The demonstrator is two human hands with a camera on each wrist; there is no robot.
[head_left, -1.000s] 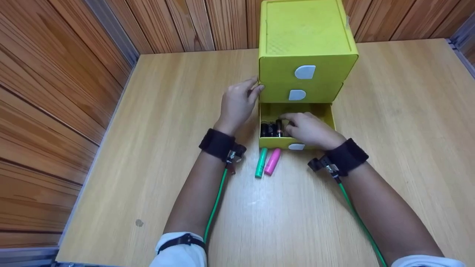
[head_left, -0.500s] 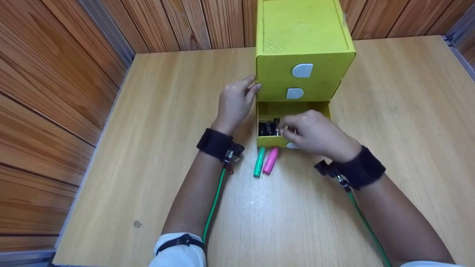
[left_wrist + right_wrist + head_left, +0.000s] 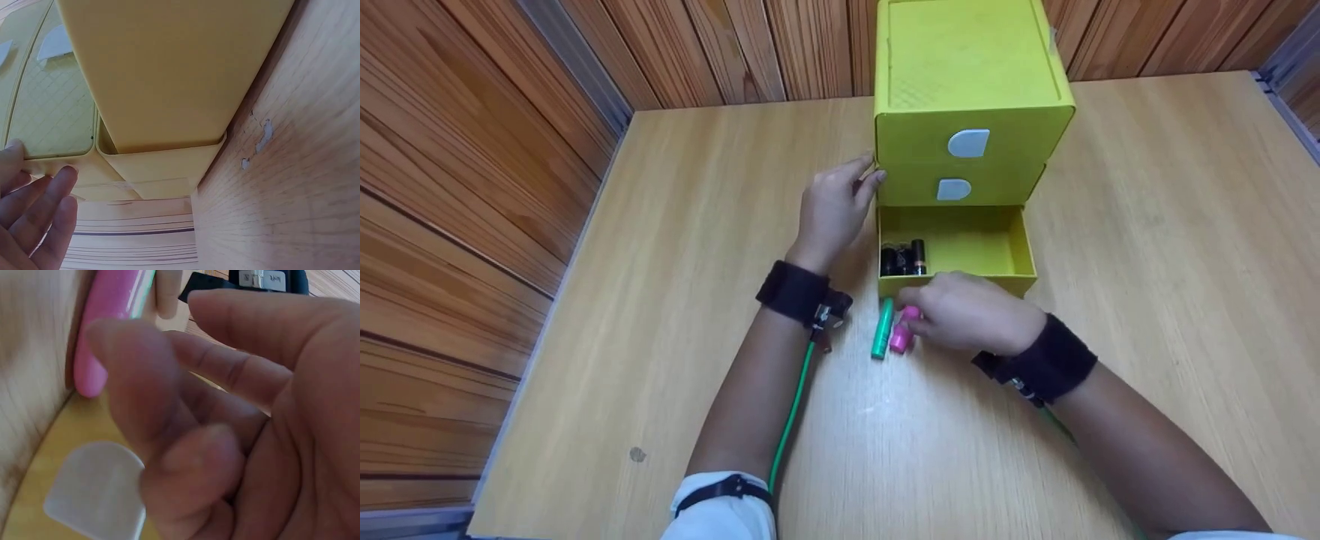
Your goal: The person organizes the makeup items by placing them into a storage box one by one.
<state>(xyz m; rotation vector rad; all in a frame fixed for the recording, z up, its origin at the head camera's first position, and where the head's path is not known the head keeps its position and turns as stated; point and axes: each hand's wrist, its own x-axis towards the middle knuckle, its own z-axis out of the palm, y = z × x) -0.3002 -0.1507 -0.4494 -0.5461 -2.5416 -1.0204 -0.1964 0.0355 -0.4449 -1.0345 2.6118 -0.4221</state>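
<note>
A yellow drawer cabinet (image 3: 971, 150) stands on the table, its bottom drawer (image 3: 1009, 285) pulled out. Several small black cylinders (image 3: 904, 259), one with a coppery band, lie at the drawer's left end. My left hand (image 3: 831, 210) touches the cabinet's left side, thumb at the front edge and other fingers loosely extended. In front of the drawer, a green marker-like tube (image 3: 883, 330) and a pink one (image 3: 899, 339) lie side by side. Over the pink tube hovers my right hand (image 3: 971, 311), thumb and forefinger apart around it; the right wrist view shows the pink tube (image 3: 109, 304) beyond the fingers.
White tabs (image 3: 968, 142) mark the two upper drawers, which are pushed in. Wooden plank walls (image 3: 780, 52) border the table (image 3: 675, 262) at the back and left. A green cable (image 3: 795, 405) runs along the left forearm.
My right hand has come out of the drawer, moving down and left to the pink tube. The black cylinders stay in the drawer. My left hand keeps its place on the cabinet.
</note>
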